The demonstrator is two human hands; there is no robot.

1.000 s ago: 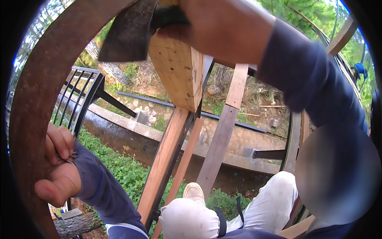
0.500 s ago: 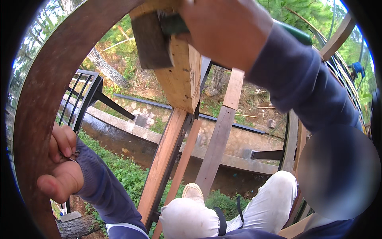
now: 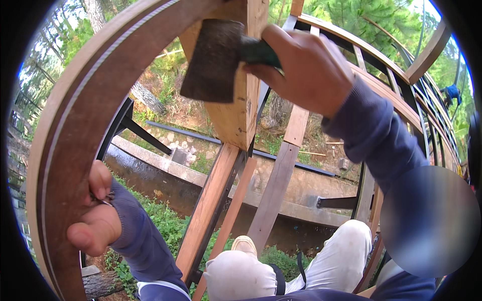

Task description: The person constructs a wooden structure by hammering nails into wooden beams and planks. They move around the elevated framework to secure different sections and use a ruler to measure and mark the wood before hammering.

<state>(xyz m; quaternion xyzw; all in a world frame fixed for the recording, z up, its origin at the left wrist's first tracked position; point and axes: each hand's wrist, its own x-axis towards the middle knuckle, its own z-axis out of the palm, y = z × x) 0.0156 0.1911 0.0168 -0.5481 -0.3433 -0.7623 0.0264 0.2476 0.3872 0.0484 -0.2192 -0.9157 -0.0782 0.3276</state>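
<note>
A hatchet (image 3: 213, 60) with a dark, flared head and a green handle is gripped in my right hand (image 3: 309, 67). Its head hangs in front of a thick upright timber post (image 3: 241, 120), and I cannot tell whether the two touch. At the left, my left hand (image 3: 98, 220) lies against a wide curved brown wooden beam (image 3: 65, 150), thumb stretched out. Its curled fingers pinch a few small dark metal pieces that look like nails (image 3: 103, 198).
Below runs a water channel (image 3: 150, 175) with a concrete edge. Narrow planks (image 3: 276, 185) and black metal framing extend forward between my knees (image 3: 241, 276). Curved wooden rails (image 3: 391, 95) stand at the right. A tree trunk (image 3: 145, 98) and green plants (image 3: 155, 215) lie beyond and beneath.
The hatchet in my right hand has come lower and to the right. The curved beam and my left hand sit farther right in view, and the beam's pale-lined edge now shows.
</note>
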